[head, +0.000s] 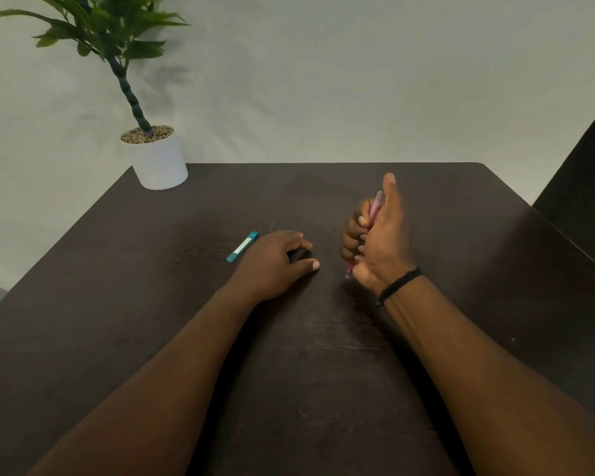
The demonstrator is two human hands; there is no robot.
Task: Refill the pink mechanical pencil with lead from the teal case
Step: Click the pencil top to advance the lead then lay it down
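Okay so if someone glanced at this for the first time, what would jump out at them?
Probably the right hand, fist closed round a slim pink mechanical pencil held upright above the middle of the dark wooden table. Next, the small flat teal lead case lying just beside the left hand, which rests palm-down. A leafy green plant in a white pot stands at the far left corner.

A leafy plant [93, 32] in a white pot [160, 163] stands at the dark table's [323, 389] far left corner

2 hands [272, 262], 1 pink pencil [375, 209], 1 teal case [242, 247], 1 potted plant [158, 159], 1 table [323, 372], 1 black wristband [397, 286]
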